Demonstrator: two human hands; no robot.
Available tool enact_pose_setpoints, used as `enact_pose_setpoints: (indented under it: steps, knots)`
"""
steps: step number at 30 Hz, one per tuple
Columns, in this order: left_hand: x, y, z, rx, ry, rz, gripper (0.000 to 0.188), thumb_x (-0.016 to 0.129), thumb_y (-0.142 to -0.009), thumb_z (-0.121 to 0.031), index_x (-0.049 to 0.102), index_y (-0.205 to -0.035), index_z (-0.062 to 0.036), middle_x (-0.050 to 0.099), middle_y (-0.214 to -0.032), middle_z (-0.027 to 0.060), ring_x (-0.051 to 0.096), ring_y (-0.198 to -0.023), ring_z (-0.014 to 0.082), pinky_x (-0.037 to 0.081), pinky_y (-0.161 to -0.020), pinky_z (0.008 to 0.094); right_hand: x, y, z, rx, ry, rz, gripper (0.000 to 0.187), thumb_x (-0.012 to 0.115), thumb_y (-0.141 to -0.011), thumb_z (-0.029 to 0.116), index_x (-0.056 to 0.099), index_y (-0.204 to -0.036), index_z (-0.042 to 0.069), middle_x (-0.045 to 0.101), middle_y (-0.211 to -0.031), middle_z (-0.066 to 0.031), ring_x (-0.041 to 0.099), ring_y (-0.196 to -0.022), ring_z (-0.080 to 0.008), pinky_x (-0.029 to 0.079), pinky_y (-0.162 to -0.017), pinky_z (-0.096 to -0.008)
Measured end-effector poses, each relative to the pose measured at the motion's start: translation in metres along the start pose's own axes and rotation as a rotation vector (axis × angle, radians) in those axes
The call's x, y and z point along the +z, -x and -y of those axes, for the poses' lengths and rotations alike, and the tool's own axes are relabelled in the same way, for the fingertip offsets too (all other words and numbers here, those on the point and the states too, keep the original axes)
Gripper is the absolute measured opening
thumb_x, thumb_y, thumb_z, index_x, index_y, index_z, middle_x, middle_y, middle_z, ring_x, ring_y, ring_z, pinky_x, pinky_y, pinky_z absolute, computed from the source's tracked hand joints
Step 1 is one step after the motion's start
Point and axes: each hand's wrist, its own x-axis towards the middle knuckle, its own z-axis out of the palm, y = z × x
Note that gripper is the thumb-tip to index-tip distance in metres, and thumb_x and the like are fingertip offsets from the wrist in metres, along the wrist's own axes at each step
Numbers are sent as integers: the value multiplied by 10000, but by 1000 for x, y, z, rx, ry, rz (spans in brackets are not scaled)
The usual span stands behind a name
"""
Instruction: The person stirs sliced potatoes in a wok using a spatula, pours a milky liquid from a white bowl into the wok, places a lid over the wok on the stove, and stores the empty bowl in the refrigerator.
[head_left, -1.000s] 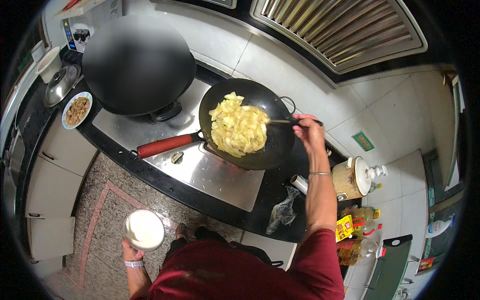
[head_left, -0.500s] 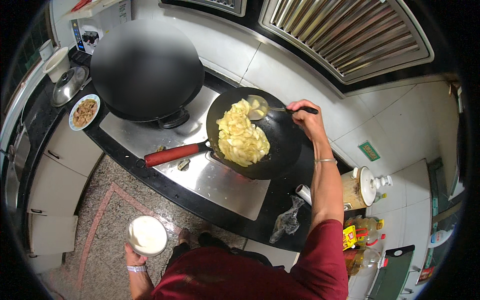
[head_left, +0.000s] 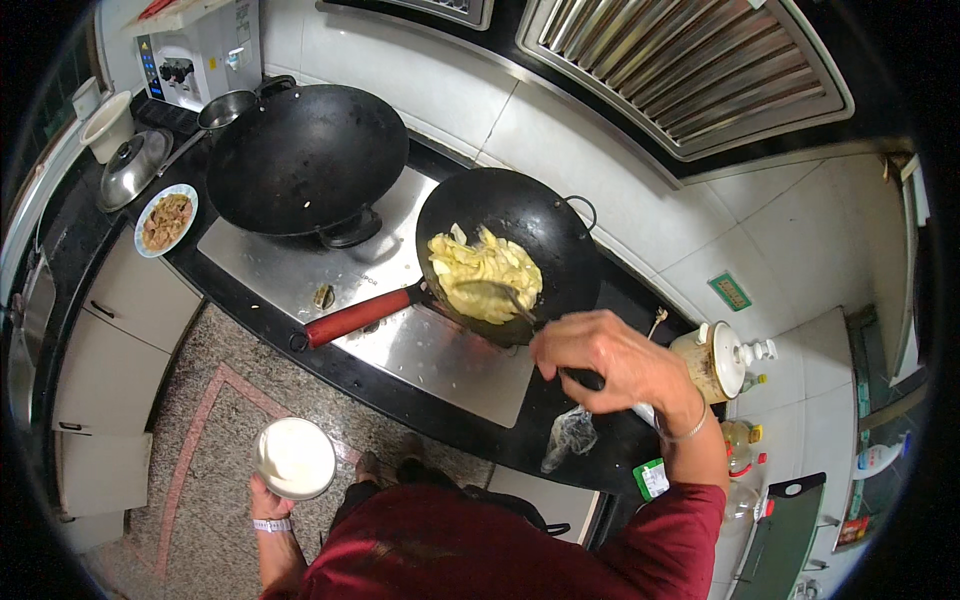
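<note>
My right hand (head_left: pixel 620 360) is closed round the dark handle of a metal ladle (head_left: pixel 490 291). The ladle's head is partly buried in a heap of pale yellow slices (head_left: pixel 478 258). These lie in the left part of a black wok (head_left: pixel 565 240) whose red handle (head_left: pixel 362 316) points toward the lower left. Low on the left, above the floor, my left hand (head_left: pixel 270 498) grips a round bowl (head_left: pixel 294 458) with smooth white contents. Most of those left fingers are hidden under the bowl.
A second black wok (head_left: pixel 305 160) stands on the left burner. Beyond it are a plate of cooked meat (head_left: pixel 167 221), a metal lid (head_left: pixel 135 170) and a small saucepan (head_left: pixel 226 108). To the right are a crumpled plastic bag (head_left: pixel 570 438), a lidded pot (head_left: pixel 712 360) and oil bottles (head_left: pixel 740 445).
My right hand has come nearer and lower, bringing the ladle from the far edge of the slices to their near side. The heap has shifted. My left hand and bowl are nearly still.
</note>
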Motion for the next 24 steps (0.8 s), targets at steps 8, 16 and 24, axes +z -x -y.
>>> enact_pose_setpoints:
  steps: [8,16,24]
  knots:
    - [6,-3,-8,-106,19,120,968,715,-661,-654,442,-1311,9,650,-1027,177,667,-618,207,549,-415,252,57,-5,-18,125,122,-32,202,649,-586,8,585,-776,-10,588,-820,-147,593,-795,-337,501,-707,-408]
    - [13,4,6,54,21,-219,976,730,-651,-647,442,-1313,10,643,-1067,167,671,-648,209,562,-453,264,24,-9,-29,298,22,-294,156,598,-639,-20,580,-793,-20,625,-822,-155,626,-812,-341,499,-730,-373]
    - [-20,7,1,-49,43,70,955,755,-640,-621,458,-1303,0,602,-1176,162,647,-970,271,585,-769,398,56,-38,-61,207,49,-384,155,622,-652,-11,591,-803,5,623,-830,-143,623,-790,-318,503,-725,-360]
